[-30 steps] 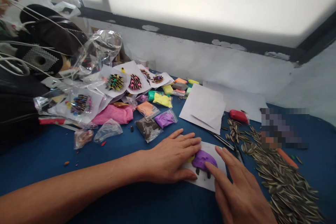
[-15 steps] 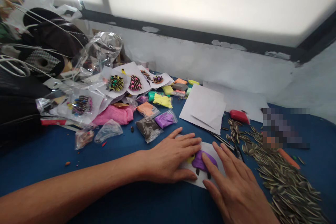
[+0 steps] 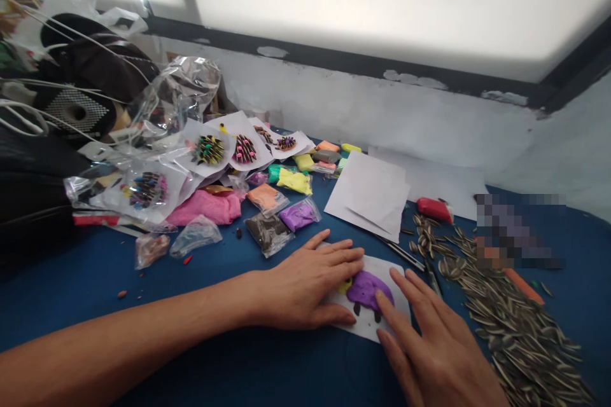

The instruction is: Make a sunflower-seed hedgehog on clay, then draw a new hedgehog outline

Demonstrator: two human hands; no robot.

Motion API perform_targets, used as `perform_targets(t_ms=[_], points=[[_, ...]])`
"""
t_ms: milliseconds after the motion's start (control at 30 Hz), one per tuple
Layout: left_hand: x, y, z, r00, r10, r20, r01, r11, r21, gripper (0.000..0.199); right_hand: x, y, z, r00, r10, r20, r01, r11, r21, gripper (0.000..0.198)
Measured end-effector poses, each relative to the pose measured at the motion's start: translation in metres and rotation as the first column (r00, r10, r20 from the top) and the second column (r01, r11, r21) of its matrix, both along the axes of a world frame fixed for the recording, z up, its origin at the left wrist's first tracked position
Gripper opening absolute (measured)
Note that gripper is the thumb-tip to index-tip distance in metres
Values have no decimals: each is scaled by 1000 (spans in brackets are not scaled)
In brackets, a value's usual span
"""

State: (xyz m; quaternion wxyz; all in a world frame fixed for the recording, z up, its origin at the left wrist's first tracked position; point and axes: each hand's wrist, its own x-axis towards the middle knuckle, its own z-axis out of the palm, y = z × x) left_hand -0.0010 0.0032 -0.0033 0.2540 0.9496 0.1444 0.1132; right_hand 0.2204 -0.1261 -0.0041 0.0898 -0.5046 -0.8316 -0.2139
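**Both hands flat on the card around the purple clay figure**

Your left hand (image 3: 305,283) lies flat and released, palm down on the white card (image 3: 389,324) near the front edge of the worktop (image 3: 95,286), seemingly to pin it so it cannot slide. Your right hand (image 3: 436,346) is also spread, gripping nothing, with its fingertips touching the purple clay figure (image 3: 368,286) that sits on the card between your hands.

Just behind your left hand lie small clear bags, each holding one colour of clay: a brown bag (image 3: 268,232), a purple bag (image 3: 298,214) and an orange bag (image 3: 266,197). Finished figures on cards (image 3: 244,147) sit farther back towards the left. A heap of sunflower seeds (image 3: 515,324) spreads loose along the right side, within your right hand's reach.
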Motion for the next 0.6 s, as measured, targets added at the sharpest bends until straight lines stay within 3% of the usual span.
perform_targets(t_ms=[200,600], points=[[0,0,0,1000,-4,1,4,1000,-6,71,0,1,4,1000,-17,-17,17,1000,-6,38],[0,0,1,1000,-2,3,2,1000,-11,73,1,-3,4,995,16,99,-21,998,55,42]])
